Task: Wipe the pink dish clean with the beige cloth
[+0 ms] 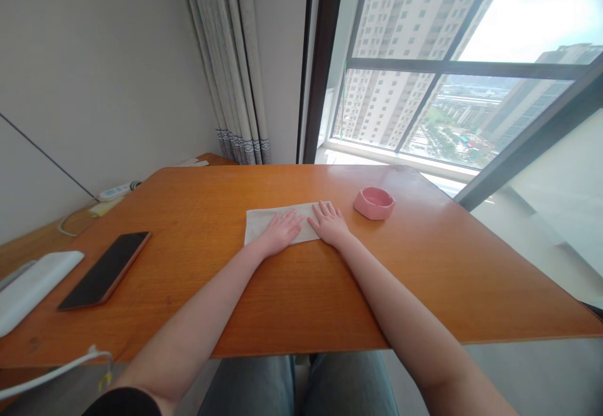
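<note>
A folded white cloth or tissue (258,220) lies flat on the wooden table (301,303), partly hidden under both hands. On its left and middle part rests my left hand (280,230), palm down with the fingers stretched out. My right hand (328,222) is spread flat over its right end, fingers apart. Neither hand grips anything. To the right of my right hand sits a pink bowl-shaped dish (374,203) with an angular outer wall, apart from the hand.
A dark-screened phone (106,270) lies at the left, beside a white flat device (35,287). A white cable (56,375) crosses the lower left corner. Farther back are a power strip (115,191), a curtain (235,70) and a large window (424,67).
</note>
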`<state>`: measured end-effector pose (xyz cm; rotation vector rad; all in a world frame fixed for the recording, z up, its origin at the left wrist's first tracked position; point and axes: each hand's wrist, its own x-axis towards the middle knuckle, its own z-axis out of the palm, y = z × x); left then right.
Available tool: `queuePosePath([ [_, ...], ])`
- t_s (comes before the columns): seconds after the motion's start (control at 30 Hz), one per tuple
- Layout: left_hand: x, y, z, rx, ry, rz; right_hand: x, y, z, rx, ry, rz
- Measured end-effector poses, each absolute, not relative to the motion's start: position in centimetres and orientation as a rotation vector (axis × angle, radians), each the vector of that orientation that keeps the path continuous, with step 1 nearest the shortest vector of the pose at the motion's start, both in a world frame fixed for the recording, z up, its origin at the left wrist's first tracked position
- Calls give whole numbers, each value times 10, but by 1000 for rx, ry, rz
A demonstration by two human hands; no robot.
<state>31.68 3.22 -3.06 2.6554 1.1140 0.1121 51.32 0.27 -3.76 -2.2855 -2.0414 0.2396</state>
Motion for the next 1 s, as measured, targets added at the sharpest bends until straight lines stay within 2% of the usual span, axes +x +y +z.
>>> queuePosePath([
  [0.13,303,41,-36,2594,1462,146,513,2,-35,-2286,-2033,278],
  [0.23,293,45,-38,2623,1512,126,514,0,-35,-2303,-2009,287],
  [0.43,261,60,-22,2348,2038,313,515,-4,-34,-2396,-1891,280],
  [0.63,269,61,-21,2258,1876,196,512,-6,-36,-2407,-1824,251],
  [0.83,266,67,-21,2020,1733,507,514,-5,-35,-2253,-1827,208],
  [1.0,223,94,-25,1763,1896,982,509,-8,-33,-1949,-2049,328],
])
